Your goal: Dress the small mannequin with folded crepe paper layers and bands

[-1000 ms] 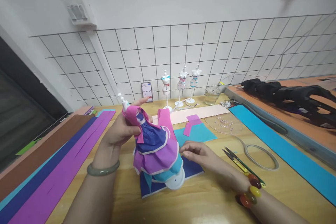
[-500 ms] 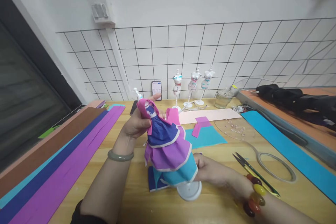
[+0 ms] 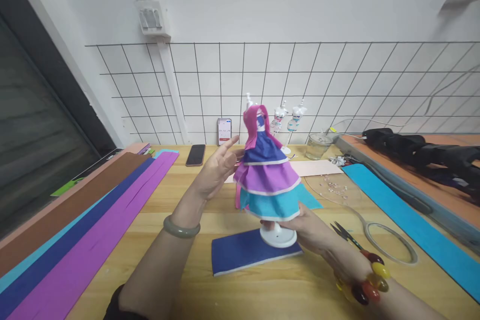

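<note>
A small mannequin in a tiered paper dress (image 3: 272, 177), dark blue, purple and turquoise with white edges, is held up nearly upright at the middle. Pink paper (image 3: 255, 122) drapes over its top. Its round white base (image 3: 278, 236) hangs over a folded dark blue paper (image 3: 243, 255). My right hand (image 3: 309, 227) grips the stand low down, under the turquoise hem, its fingertips partly hidden. My left hand (image 3: 219, 167) is at the dress's left side with fingers apart; some fingertips are hidden behind the dress.
Long coloured paper strips (image 3: 112, 230) lie left. Behind are a dark phone (image 3: 195, 155), a phone with a timer (image 3: 224, 131), white mannequins (image 3: 295, 117) and a glass (image 3: 318, 145). Scissors (image 3: 347, 234), a white tape ring (image 3: 391, 243) and a blue strip (image 3: 408, 225) lie right.
The dressed mannequin has moved right and up and turned from tilted to nearly upright. My left hand has let go of its top and opened. The folded blue paper is now more exposed.
</note>
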{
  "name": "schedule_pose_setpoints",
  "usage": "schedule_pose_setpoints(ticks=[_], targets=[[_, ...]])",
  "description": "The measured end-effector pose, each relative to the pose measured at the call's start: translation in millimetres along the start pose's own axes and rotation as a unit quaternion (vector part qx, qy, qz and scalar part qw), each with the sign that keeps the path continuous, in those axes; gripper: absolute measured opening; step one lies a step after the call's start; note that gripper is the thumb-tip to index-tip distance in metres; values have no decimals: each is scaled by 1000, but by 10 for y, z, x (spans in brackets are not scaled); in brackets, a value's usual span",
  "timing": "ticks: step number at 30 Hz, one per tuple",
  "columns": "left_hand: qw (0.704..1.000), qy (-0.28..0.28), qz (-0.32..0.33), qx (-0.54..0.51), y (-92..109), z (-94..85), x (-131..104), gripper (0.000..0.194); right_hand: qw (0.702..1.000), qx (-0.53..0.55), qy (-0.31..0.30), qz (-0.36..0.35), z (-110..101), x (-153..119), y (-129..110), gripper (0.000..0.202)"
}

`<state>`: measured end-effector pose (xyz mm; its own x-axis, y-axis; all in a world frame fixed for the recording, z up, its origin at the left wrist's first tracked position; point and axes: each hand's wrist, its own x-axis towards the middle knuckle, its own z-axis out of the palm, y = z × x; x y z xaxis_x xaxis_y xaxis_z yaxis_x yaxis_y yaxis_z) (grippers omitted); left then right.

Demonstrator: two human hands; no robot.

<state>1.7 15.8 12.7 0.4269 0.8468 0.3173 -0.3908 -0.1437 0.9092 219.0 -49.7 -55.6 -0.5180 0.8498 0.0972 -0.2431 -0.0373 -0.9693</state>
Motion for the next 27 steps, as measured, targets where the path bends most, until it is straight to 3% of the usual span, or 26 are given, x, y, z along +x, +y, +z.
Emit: schedule_pose_setpoints(ticks=[5,9,13,23,27], targets=[[982,81,79,150,-98,187,19,57,998,18,57,-31,-115,46,-210,23],[924,93,192,316,-162,319,-50,38,992,50,82,-84,-148,103,-278,19],[861,95,224,447,-210,417,-86,36,987,83,91,-106,-157,145,-210,17],[748,149,308,568,-426,446,-63,22,981,145,100,-84,-95,114,-42,21],[731,160,322,580,-463,457,-80,25,981,148,101,-74,-31,104,1,25]])
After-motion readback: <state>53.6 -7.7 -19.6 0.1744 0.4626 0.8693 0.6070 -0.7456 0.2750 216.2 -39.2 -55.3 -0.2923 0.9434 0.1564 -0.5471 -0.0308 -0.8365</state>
